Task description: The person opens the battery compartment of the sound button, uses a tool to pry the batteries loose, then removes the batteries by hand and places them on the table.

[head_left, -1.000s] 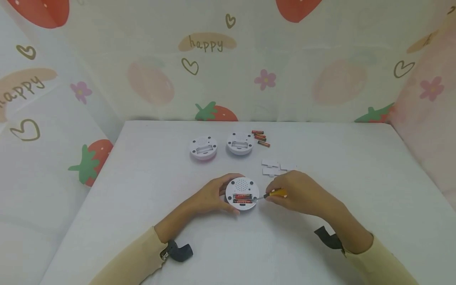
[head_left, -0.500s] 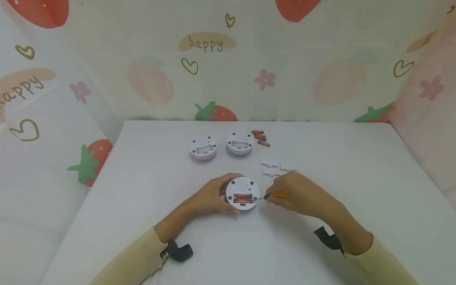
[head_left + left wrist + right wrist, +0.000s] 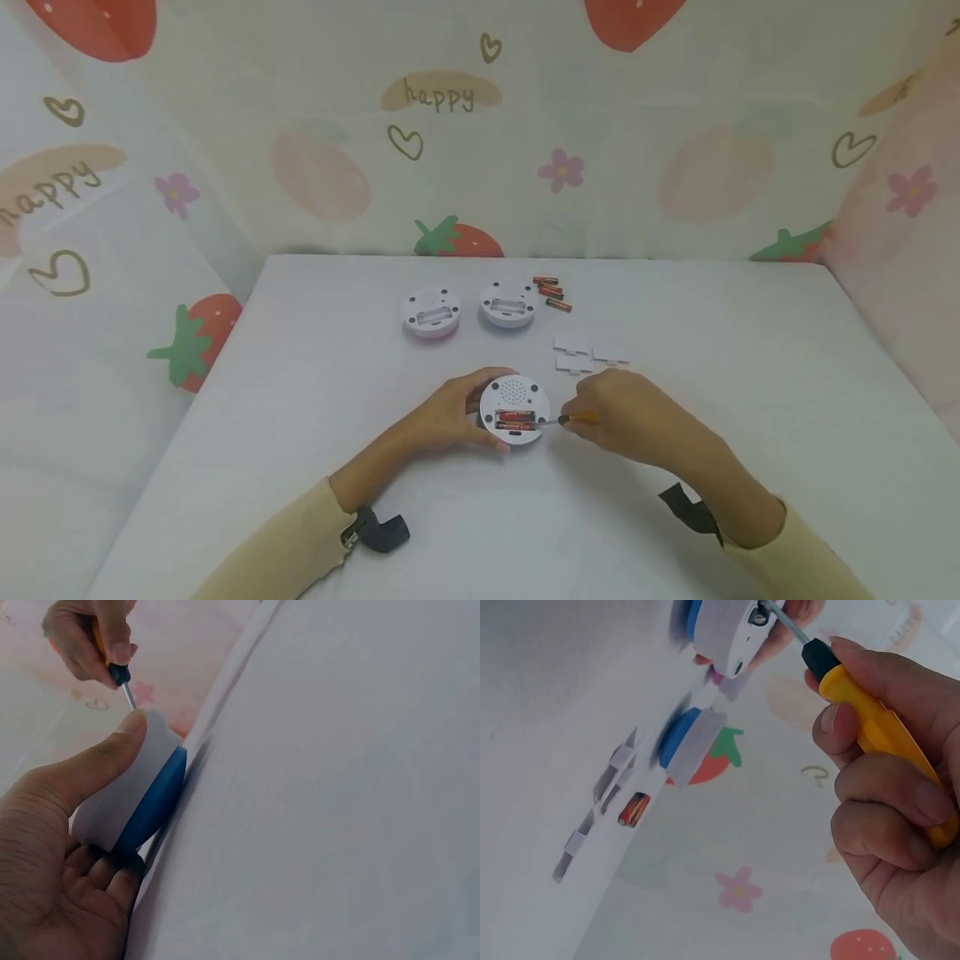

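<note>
My left hand [image 3: 450,417] grips a round white device [image 3: 514,390] by its left side, thumb along the near edge. In the left wrist view the device has a blue lower part. Its underside faces up, with speaker holes, dark feet and a battery compartment where two red batteries [image 3: 516,416] lie. My right hand [image 3: 626,412] holds a screwdriver [image 3: 870,712] with a yellow handle and black collar, fingers curled round the handle. The screwdriver's metal shaft [image 3: 129,695] reaches to the right end of the battery compartment.
Two more round white devices [image 3: 432,313] lie behind, compartments uncovered and without batteries. Beside them are several loose batteries [image 3: 558,306]. Three white battery covers [image 3: 573,363] lie beyond my right hand on the white table [image 3: 337,350]. A printed curtain [image 3: 615,125] hangs behind.
The view has shifted slightly, so everything sits a little lower and to the right. Both hands keep their holds, and the screwdriver tip stays at the compartment's right end.
</note>
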### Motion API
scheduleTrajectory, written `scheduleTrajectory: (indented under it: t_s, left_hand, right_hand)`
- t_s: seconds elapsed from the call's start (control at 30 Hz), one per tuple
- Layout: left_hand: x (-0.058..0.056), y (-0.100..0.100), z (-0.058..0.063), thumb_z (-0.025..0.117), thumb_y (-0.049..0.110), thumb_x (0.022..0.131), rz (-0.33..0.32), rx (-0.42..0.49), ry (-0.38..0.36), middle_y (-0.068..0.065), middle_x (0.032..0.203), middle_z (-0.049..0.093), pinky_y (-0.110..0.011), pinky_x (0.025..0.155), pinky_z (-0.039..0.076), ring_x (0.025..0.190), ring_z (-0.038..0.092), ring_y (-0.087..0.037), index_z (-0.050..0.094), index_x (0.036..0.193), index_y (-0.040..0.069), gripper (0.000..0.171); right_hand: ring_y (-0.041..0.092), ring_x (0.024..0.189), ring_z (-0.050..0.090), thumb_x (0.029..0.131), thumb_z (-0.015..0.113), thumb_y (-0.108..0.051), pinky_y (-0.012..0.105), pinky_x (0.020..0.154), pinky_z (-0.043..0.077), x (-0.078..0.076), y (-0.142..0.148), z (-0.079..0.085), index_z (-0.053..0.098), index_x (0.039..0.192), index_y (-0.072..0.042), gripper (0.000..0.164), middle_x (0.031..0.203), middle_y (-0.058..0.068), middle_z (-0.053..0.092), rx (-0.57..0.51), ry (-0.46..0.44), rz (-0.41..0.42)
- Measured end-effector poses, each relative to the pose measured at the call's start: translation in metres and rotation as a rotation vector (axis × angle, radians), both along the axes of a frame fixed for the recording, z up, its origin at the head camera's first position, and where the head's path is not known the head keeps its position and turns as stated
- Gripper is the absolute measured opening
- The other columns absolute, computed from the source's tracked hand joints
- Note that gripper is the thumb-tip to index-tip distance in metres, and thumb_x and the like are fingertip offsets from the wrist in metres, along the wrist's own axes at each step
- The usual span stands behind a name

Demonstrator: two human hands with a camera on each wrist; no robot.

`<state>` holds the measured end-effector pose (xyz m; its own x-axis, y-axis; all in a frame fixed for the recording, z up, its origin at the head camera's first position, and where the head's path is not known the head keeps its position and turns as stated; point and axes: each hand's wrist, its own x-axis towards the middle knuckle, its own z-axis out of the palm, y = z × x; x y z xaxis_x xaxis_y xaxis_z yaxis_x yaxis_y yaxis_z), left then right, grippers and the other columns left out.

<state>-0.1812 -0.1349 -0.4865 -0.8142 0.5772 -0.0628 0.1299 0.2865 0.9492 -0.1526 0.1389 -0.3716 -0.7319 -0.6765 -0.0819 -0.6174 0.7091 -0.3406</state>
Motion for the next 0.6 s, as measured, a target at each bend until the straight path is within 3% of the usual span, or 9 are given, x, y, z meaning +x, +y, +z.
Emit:
scheduleTrajectory:
  t_s: [0.4,0.6]
  left_hand:
    - [-0.002,0.001,-0.003,0.097,0.025,0.066,-0.009,-0.003,0.02,0.011,0.144,0.056,-0.023,0.111,0.042,0.132,0.054,-0.007,0.047,0.15,0.026,0.098]
    - [-0.002,0.0,-0.003,0.097,0.023,0.067,-0.012,0.003,0.039,0.01,0.143,0.057,-0.023,0.111,0.042,0.132,0.054,-0.007,0.047,0.149,0.024,0.096]
  right_hand:
    - [0.009,0.064,0.049,0.087,0.082,-0.021,0.018,0.059,0.045,0.002,-0.013,0.01,0.082,0.097,-0.015,0.012,0.071,-0.009,0.061,0.15,0.041,0.021]
    - [0.011,0.063,0.048,0.088,0.08,-0.019,0.02,0.057,0.044,0.0,-0.026,0.017,0.08,0.092,-0.012,0.008,0.069,-0.007,0.059,0.202,0.054,0.079]
